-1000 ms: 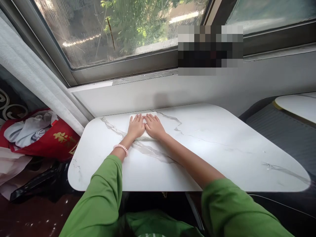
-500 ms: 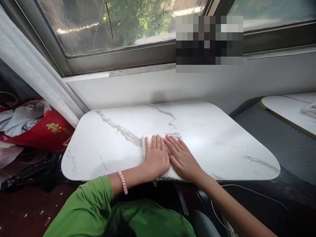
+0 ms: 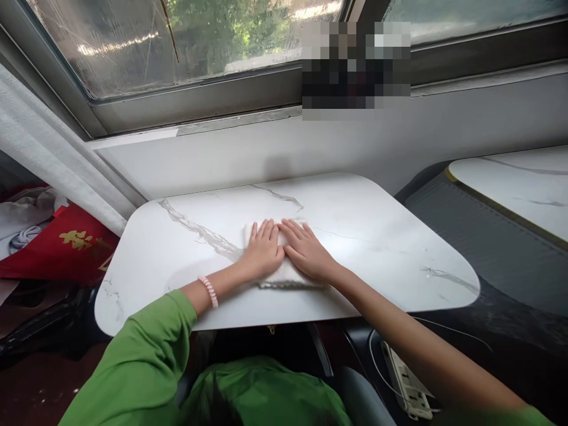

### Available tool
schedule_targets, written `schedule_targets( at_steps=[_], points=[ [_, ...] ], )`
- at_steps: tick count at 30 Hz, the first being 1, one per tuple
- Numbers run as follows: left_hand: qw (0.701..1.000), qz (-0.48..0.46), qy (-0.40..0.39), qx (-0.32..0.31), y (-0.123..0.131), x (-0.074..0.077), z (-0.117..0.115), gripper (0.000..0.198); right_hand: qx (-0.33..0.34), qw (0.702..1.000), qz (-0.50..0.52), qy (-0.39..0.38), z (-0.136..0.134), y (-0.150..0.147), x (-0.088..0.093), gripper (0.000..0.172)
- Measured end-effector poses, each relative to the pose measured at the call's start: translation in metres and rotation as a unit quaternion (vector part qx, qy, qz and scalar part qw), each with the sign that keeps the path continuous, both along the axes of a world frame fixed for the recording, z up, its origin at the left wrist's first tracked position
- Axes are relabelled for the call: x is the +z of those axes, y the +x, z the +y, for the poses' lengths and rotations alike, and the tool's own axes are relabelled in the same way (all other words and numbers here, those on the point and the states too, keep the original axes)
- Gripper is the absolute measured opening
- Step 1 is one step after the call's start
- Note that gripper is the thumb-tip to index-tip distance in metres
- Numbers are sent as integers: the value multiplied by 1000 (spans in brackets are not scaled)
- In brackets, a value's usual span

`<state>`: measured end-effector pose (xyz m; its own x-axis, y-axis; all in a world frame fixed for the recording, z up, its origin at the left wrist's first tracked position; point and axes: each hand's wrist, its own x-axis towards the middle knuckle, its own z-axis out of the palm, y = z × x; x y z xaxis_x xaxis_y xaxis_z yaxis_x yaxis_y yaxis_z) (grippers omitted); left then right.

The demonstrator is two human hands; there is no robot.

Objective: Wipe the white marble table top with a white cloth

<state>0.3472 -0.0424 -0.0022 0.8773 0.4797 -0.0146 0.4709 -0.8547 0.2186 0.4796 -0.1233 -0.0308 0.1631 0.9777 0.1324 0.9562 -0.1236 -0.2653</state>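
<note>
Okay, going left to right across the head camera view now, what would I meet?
Red bag, pink bracelet, left hand, right hand, power strip, second white table.

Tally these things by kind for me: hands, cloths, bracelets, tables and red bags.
Hands: 2, left hand and right hand
White cloth: 1
Pink bracelet: 1
Tables: 2, middle table and far-right table
Red bag: 1
Total: 7

The person's left hand (image 3: 263, 249) and right hand (image 3: 307, 251) lie flat on 1 white cloth (image 3: 287, 276) atop a marble-patterned table (image 3: 381, 248).
</note>
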Motion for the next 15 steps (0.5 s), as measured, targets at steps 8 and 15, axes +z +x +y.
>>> schedule_targets(
  at_steps=[8, 15],
  points=[
    [994, -44, 88, 45, 65, -14, 105, 51, -36, 998, 7, 47, 117, 48, 0, 54],
    [991, -51, 119, 26, 95, -12, 142, 50, -49, 996, -3, 75, 151, 75, 0, 54]
  ],
)
